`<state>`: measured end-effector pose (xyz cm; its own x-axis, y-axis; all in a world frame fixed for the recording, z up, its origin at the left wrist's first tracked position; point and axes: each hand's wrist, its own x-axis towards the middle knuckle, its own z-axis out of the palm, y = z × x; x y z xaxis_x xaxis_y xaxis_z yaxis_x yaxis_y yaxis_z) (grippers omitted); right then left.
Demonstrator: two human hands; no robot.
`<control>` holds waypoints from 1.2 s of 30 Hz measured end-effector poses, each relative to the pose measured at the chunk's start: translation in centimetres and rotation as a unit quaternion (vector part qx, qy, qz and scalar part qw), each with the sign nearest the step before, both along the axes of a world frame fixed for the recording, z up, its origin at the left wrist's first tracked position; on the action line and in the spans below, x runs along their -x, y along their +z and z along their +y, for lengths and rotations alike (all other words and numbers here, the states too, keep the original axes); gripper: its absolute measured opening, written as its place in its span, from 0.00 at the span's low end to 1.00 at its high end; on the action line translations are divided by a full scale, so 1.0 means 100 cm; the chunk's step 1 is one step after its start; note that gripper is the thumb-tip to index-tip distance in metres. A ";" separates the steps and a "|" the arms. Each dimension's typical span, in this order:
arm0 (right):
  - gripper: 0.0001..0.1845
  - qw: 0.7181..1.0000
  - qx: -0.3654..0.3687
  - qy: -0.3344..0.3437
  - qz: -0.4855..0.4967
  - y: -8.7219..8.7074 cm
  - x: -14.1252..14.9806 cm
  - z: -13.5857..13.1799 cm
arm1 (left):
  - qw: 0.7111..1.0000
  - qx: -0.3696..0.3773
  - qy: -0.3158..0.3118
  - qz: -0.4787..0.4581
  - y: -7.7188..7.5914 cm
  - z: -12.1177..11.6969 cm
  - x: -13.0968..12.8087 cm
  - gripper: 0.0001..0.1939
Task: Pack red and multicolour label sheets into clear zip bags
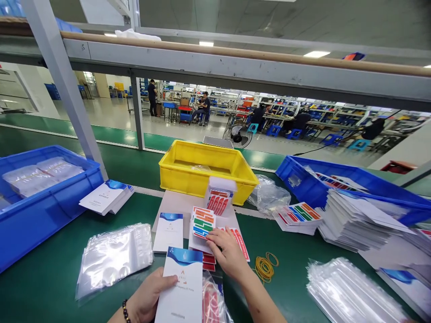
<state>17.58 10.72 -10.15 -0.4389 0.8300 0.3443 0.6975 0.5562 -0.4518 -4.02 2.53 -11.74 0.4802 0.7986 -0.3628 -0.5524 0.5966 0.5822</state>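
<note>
My left hand (150, 291) grips a white booklet (183, 287) with a blue band on top, thumb pressed on its cover. My right hand (229, 251) reaches over a stack of sticker sheets (204, 222) with orange, green and blue strips; its fingers are apart and touch the stack's lower right edge. Left of that stack lies another white booklet (168, 233). Red-and-white label sheets (239, 242) show beyond my right fingers, and an upright stack of red-printed cards (220, 197) stands behind. Under the held booklet, a clear bag with red-printed contents (213, 298) is partly hidden.
A yellow bin (208, 172) stands at the back, with blue bins (50, 202) (353, 179) on both sides. Clear bags (116, 255) lie left, more plastic bags (353, 291) right. Rubber bands (265, 268) lie beside my right forearm. Booklet piles (357, 220) crowd the right.
</note>
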 end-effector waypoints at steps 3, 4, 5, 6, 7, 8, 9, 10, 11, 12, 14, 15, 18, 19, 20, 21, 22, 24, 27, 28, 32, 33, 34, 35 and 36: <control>0.12 1.000 0.006 0.000 0.025 -0.002 -0.002 0.003 | 1.000 0.014 -0.002 0.012 0.002 -0.001 -0.003 0.18; 0.13 0.999 -0.004 0.000 0.033 -0.002 -0.003 0.003 | 1.000 0.017 -0.002 0.011 0.003 -0.002 -0.004 0.19; 0.13 0.999 -0.024 -0.002 0.044 -0.002 -0.004 0.003 | 1.000 0.019 -0.003 0.009 0.003 -0.003 -0.005 0.18; 0.14 0.997 -0.054 -0.006 0.057 -0.002 -0.005 0.002 | 1.000 0.020 -0.004 0.005 0.004 -0.005 -0.006 0.18; 0.14 0.994 -0.089 -0.011 0.069 -0.001 -0.006 0.000 | 1.000 0.021 -0.005 0.003 0.004 -0.006 -0.007 0.18; 0.14 0.989 -0.125 -0.012 0.075 0.000 -0.006 -0.002 | 1.000 0.022 -0.007 0.002 0.004 -0.007 -0.009 0.18; 0.13 0.985 -0.155 -0.010 0.072 0.001 -0.006 -0.004 | 1.000 0.022 -0.009 0.004 0.004 -0.007 -0.011 0.18; 0.13 0.983 -0.175 -0.003 0.060 0.002 -0.006 -0.006 | 1.000 0.022 -0.011 0.007 0.003 -0.008 -0.012 0.18; 0.13 0.983 -0.180 0.008 0.039 0.001 -0.004 -0.008 | 1.000 0.021 -0.013 0.014 0.002 -0.008 -0.014 0.19; 0.12 0.985 -0.173 0.019 0.015 0.000 -0.003 -0.010 | 0.999 0.020 -0.014 0.024 0.001 -0.008 -0.015 0.19; 0.11 0.989 -0.140 0.030 -0.031 -0.002 0.001 -0.011 | 0.998 0.019 -0.026 0.045 -0.002 -0.008 -0.016 0.20; 0.11 0.991 -0.119 0.030 -0.048 -0.003 0.003 -0.012 | 0.998 0.018 -0.037 0.052 -0.003 -0.007 -0.016 0.21; 0.08 0.996 -0.050 0.015 -0.066 0.000 0.005 -0.010 | 0.996 0.014 -0.070 0.055 -0.005 -0.007 -0.014 0.23; 0.08 0.997 -0.028 0.009 -0.066 0.002 0.004 -0.009 | 0.996 0.015 -0.072 0.053 -0.005 -0.007 -0.013 0.23; 0.08 0.998 -0.012 0.006 -0.063 0.004 0.004 -0.008 | 0.996 0.017 -0.072 0.053 -0.004 -0.007 -0.013 0.23; 0.10 0.998 -0.002 0.005 -0.058 0.005 0.003 -0.006 | 0.996 0.019 -0.069 0.053 -0.002 -0.007 -0.012 0.23; 0.10 0.999 0.001 0.007 -0.048 0.005 0.002 -0.004 | 0.996 0.019 -0.066 0.053 -0.001 -0.007 -0.012 0.22; 0.09 1.000 -0.016 0.021 -0.013 0.004 -0.001 0.000 | 0.996 0.019 -0.064 0.051 0.002 -0.007 -0.012 0.22; 0.14 0.993 -0.087 0.007 0.082 0.002 -0.009 0.004 | 0.997 0.027 -0.059 0.042 0.002 -0.007 -0.013 0.22; 0.14 0.986 -0.116 -0.015 0.121 0.003 -0.012 0.004 | 0.997 0.031 -0.054 0.038 0.001 -0.007 -0.013 0.22; 0.11 0.937 -0.195 -0.123 0.264 0.016 -0.028 -0.011 | 0.999 0.040 -0.027 0.023 -0.001 -0.008 -0.015 0.20; 0.10 0.924 -0.208 -0.138 0.290 0.020 -0.031 -0.018 | 0.999 0.043 -0.022 0.022 0.000 -0.008 -0.016 0.19; 0.10 0.914 -0.218 -0.143 0.310 0.023 -0.033 -0.026 | 0.998 0.047 -0.017 0.022 0.000 -0.008 -0.018 0.19; 0.11 0.908 -0.227 -0.139 0.323 0.026 -0.035 -0.033 | 0.998 0.053 -0.012 0.022 0.001 -0.008 -0.020 0.18; 0.11 0.907 -0.231 -0.126 0.328 0.028 -0.036 -0.040 | 0.998 0.057 -0.004 0.023 0.002 -0.008 -0.022 0.18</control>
